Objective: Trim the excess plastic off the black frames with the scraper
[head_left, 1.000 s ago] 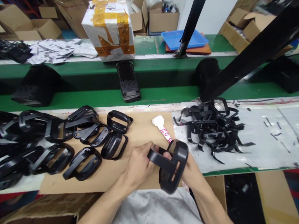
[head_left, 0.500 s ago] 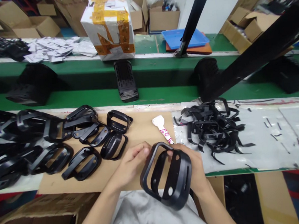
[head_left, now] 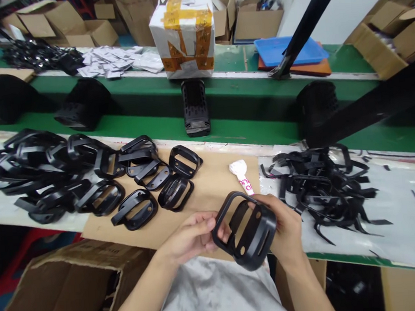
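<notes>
A black plastic frame (head_left: 255, 247) with a rounded rim, slots and round holes is tilted in front of me, above the cardboard sheet. My right hand (head_left: 286, 223) grips it along its right side, most of the fingers behind it. At the opposite rim, my left hand (head_left: 195, 233) holds the edge, with fingertips showing through the opening. Just beyond the frame lies a white wrapped object (head_left: 240, 169) with pink markings. Several similar black frames (head_left: 136, 209) rest on the left, heaped toward the far left. To the right is a tangled pile of black strips and frames (head_left: 314, 185).
Below the bench at left stands an open cardboard box (head_left: 41, 288). Behind the work surface runs a green channel (head_left: 241, 124) with a black slotted block (head_left: 195, 108). Farther back are a taped white box (head_left: 183, 35) and a blue tray (head_left: 291, 50). A dark post (head_left: 311, 13) slants at right.
The view has turned left, so the bench items appear farther right. The black frame has tilted differently, and my left fingers now show through its opening.
</notes>
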Motion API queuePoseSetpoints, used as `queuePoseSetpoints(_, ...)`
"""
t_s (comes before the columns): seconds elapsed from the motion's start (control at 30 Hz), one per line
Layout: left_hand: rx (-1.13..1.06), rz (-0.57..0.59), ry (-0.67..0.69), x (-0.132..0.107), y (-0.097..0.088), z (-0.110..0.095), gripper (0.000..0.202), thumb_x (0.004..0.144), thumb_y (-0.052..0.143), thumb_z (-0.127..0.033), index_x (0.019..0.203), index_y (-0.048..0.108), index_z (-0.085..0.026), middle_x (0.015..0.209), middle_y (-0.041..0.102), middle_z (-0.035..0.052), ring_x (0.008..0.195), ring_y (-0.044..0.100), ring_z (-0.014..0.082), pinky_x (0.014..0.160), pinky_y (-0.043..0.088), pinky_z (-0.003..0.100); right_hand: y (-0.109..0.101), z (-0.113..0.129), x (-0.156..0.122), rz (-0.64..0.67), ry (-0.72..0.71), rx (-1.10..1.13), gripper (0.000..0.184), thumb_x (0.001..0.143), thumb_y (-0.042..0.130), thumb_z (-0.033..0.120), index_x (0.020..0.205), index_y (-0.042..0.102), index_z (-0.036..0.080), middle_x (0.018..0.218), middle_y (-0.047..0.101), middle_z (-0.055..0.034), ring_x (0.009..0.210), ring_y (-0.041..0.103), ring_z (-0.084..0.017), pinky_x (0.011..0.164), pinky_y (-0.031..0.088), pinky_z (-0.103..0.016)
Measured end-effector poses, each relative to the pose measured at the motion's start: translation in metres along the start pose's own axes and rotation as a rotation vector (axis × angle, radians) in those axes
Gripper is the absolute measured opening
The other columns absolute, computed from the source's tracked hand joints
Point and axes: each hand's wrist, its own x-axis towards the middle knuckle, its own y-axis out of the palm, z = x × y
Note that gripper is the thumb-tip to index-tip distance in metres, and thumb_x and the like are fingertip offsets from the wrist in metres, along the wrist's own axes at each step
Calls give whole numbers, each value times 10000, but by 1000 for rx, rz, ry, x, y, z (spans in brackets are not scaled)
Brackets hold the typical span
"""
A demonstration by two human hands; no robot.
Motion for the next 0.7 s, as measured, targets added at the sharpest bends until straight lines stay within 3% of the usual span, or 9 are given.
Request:
queuePoseSetpoints(0.07, 54, -62, 53, 2, 2, 3, 495, 839, 754, -625, 833, 587, -158, 829, 584, 34, 581, 405, 74, 514, 262, 226, -1, -1, 3, -41, -23, -34, 138, 973, 673, 155, 1070, 707, 247, 862, 695, -8, 748, 664, -174, 684, 518, -298)
queuePoseSetpoints(0.17, 422, -244, 148, 3, 5, 5, 466, 869, 717, -622, 859, 582, -176, 811, 568, -1, 615, 412, 92, 549, 300, 229, 0, -4, 8, -159, -47, -20, 187, 923, 710, 123, 1056, 708, 255, 987, 631, -29, 902, 665, -201, 821, 552, -358)
queuePoseSetpoints(0.23, 731, -310, 158, 5, 6, 5, 428, 925, 656, -573, 786, 587, -174, 721, 534, -22, 633, 423, 111, 582, 323, 237, 4, -4, 10, -192, -17, 131, 213, 907, 722, 124, 1062, 665, 257, 1112, 597, -48, 1024, 680, -224, 919, 566, -411)
queuePoseSetpoints(0.3, 918, -296, 138, 8, 8, 5, 427, 980, 571, -511, 721, 598, -173, 666, 541, -18, 648, 470, 135, 612, 361, 248, 9, -1, 10, -170, 35, 296, 236, 913, 710, 138, 1075, 594, 265, 1121, 618, -49, 1015, 703, -216, 886, 588, -394)
queuePoseSetpoints(0.4, 967, -227, 142, 15, 13, 6, 395, 1014, 486, -407, 771, 674, -160, 721, 651, 10, 709, 579, 176, 671, 428, 263, 14, 6, 8, -161, 114, 310, 212, 905, 714, 173, 1027, 570, 268, 922, 682, -6, 796, 715, -176, 682, 585, -291)
queuePoseSetpoints(0.53, 914, -171, 216, 23, 16, 10, 289, 989, 485, -278, 899, 732, -157, 860, 743, 19, 799, 669, 195, 727, 474, 260, 13, 16, 9, -52, 229, 337, 120, 929, 691, 206, 1014, 629, 265, 694, 647, 69, 452, 619, -117, 447, 502, -236)
queuePoseSetpoints(0.7, 910, -162, 253, 30, 9, 24, 206, 931, 525, -177, 818, 696, -156, 797, 731, 13, 740, 664, 178, 677, 469, 243, 7, 25, 18, 38, 271, 349, 95, 909, 681, 184, 965, 652, 255, 668, 658, 69, 420, 615, -107, 419, 494, -223)
